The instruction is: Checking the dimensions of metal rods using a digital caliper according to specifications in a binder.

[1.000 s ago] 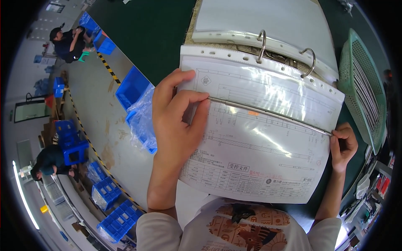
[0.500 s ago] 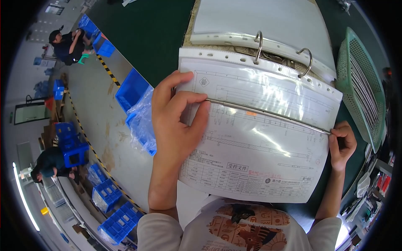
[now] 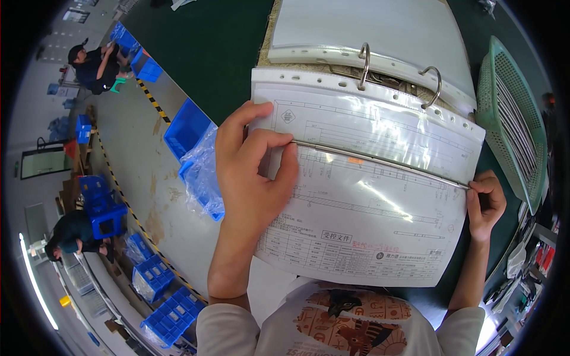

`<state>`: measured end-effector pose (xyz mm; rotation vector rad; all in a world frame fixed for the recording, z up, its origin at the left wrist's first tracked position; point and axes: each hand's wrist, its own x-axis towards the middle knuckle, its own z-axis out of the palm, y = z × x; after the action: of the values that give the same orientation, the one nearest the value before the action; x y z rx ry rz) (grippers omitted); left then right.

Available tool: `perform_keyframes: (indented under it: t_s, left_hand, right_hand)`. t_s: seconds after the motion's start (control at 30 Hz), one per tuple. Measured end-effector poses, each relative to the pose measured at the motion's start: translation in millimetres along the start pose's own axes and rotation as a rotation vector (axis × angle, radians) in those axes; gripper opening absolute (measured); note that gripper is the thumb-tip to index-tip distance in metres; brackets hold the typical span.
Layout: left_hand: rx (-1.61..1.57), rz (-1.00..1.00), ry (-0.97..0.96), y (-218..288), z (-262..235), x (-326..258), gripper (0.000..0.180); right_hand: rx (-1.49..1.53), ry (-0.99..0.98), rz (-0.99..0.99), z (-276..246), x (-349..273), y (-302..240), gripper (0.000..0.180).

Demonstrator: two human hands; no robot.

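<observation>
- The left hand [image 3: 252, 172] lies on the near-left part of a clear plastic sleeve with a printed drawing sheet inside [image 3: 368, 196]. Its thumb and fingers are closed in a pinch on the left end of a thin straight metal rod [image 3: 380, 161].
- The right hand [image 3: 485, 204] is at the right edge of the same sleeve. Its fingertips are closed on the right end of the rod, and the other fingers are curled in.
- The rod lies across the sleeve from the left to the right, a little lower at the right end, and it touches the plastic.
- The sleeve hangs by its punched top edge on the two metal rings of an open white ring binder [image 3: 368, 35]. The binder lies on the dark green worktop [image 3: 214, 53], toward its far edge.
- A light green plastic mesh basket [image 3: 513, 130] stands at the right edge of the worktop, just beside the binder.
- A blue plastic bin [image 3: 185, 127] with a clear plastic bag [image 3: 205, 175] is below the left edge of the worktop.
- On the grey floor at the left, more blue crates [image 3: 169, 311] stand, and two other persons in dark clothes [image 3: 95, 62] work well apart from the worktop.
</observation>
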<state>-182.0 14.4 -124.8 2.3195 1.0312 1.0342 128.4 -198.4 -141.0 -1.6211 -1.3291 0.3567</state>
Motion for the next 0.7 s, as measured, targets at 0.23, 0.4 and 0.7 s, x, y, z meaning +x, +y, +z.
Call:
perform_keyframes:
  t_s: [0.23,0.4,0.7]
  left_hand:
    - [-0.001,-0.007,0.012,1.4,1.2,0.0,0.016]
    - [0.029,0.007,0.008,0.7,1.2,0.6,0.016]
    - [0.056,-0.002,-0.006,2.7,-0.1,1.7,0.018]
  right_hand:
    - [0.004,0.006,-0.011,0.9,1.4,-0.5,0.009]
    - [0.005,0.007,0.008,1.4,1.3,-1.2,0.008]
    - [0.015,0.013,-0.002,3.4,1.7,-2.3,0.008]
